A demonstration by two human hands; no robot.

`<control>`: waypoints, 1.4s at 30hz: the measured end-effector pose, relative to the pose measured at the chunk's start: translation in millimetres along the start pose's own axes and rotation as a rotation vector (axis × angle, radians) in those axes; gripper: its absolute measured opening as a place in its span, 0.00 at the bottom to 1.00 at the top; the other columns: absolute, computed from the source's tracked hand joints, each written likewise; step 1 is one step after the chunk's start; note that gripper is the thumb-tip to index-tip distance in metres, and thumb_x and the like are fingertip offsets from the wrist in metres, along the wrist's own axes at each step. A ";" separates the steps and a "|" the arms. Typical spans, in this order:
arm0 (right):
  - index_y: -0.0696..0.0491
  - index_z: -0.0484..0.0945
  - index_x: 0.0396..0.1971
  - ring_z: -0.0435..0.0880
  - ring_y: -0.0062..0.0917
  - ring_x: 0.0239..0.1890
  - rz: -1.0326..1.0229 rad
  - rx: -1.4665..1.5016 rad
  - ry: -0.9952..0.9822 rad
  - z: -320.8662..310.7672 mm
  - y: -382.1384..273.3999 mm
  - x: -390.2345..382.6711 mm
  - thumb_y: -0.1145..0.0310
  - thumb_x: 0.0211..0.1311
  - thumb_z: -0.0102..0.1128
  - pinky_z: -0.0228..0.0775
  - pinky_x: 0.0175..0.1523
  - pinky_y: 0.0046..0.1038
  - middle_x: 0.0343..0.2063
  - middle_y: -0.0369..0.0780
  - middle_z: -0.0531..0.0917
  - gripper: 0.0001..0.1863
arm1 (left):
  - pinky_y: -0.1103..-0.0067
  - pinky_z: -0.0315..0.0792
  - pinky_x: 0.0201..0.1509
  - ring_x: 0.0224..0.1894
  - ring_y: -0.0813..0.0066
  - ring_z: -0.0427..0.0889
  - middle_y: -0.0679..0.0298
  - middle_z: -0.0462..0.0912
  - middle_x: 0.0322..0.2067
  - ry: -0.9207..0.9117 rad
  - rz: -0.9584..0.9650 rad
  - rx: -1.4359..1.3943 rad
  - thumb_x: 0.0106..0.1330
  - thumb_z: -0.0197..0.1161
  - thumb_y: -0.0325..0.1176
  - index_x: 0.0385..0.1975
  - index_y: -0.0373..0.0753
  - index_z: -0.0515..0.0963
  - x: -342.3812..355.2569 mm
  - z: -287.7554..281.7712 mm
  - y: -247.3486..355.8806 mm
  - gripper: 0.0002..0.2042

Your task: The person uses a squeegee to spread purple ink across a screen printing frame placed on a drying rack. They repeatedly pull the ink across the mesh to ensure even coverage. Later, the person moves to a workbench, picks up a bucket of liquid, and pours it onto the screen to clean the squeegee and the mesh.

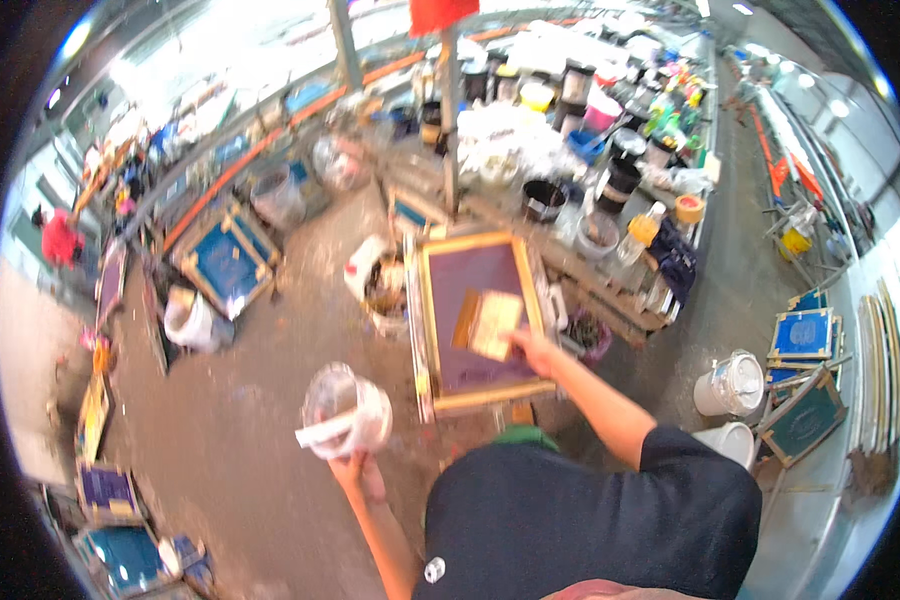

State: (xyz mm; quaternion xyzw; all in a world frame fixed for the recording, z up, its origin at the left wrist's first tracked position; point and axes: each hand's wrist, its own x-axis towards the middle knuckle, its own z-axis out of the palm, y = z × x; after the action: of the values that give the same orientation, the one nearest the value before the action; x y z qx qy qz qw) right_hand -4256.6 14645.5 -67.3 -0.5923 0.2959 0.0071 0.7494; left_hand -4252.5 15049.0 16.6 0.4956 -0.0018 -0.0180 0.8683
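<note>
Open grey concrete floor point(240, 440) left of the wooden-framed purple printing screen point(470, 290): free passage. Blocked beyond the screen by a cluttered workbench of paint pots point(580, 130); left by a blue-meshed frame point(225, 262); right by two white plastic buckets point(730, 385).

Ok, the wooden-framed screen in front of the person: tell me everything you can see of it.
The screen is a rectangular frame of pale wood around a dark purple mesh, lying roughly flat on a stand amid the cluttered workshop. On the mesh lies a flat tan card or scraper, with an orange-brown patch beside it. The right hand reaches onto the mesh and touches that card. The left hand is off the screen, holding up a clear plastic tub.
</note>
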 end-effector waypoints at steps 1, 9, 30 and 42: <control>0.55 0.79 0.48 0.83 0.22 0.41 -0.179 -0.308 0.067 3.6 -14.8 12.0 0.61 0.63 0.70 0.77 0.47 0.29 0.41 0.37 0.86 0.18 | 0.63 0.69 0.67 0.67 0.60 0.68 0.58 0.64 0.67 -0.035 0.101 0.051 0.54 0.78 0.42 0.74 0.43 0.51 8.1 -25.0 -14.8 0.50; 0.48 0.83 0.47 0.84 0.39 0.46 -0.907 -1.208 -0.272 27.6 -54.6 80.8 0.72 0.52 0.62 0.77 0.51 0.37 0.43 0.44 0.85 0.19 | 0.65 0.67 0.69 0.66 0.60 0.69 0.56 0.67 0.65 0.023 0.067 -0.091 0.55 0.78 0.33 0.75 0.43 0.51 -9.4 20.0 26.0 0.49; 0.52 0.83 0.46 0.85 0.43 0.46 -0.858 -1.302 -0.162 71.0 53.3 160.2 0.75 0.59 0.53 0.76 0.52 0.42 0.42 0.47 0.86 0.16 | 0.65 0.66 0.70 0.68 0.60 0.67 0.57 0.64 0.67 0.281 0.082 -0.069 0.51 0.80 0.30 0.74 0.39 0.51 -58.1 16.3 31.7 0.52; 0.55 0.82 0.47 0.83 0.38 0.54 -1.015 -1.314 -0.577 63.3 84.8 41.1 0.76 0.55 0.56 0.73 0.61 0.37 0.48 0.45 0.85 0.17 | 0.66 0.68 0.69 0.69 0.63 0.67 0.63 0.61 0.70 0.211 0.057 -0.138 0.50 0.79 0.25 0.74 0.40 0.51 -41.0 36.6 24.6 0.52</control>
State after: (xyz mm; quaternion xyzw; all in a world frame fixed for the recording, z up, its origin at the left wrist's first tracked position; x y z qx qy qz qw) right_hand -4225.7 14713.3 -153.0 -0.9390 -0.2684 -0.0086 0.2150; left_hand -4293.5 15031.3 57.0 0.4337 0.0769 0.0589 0.8958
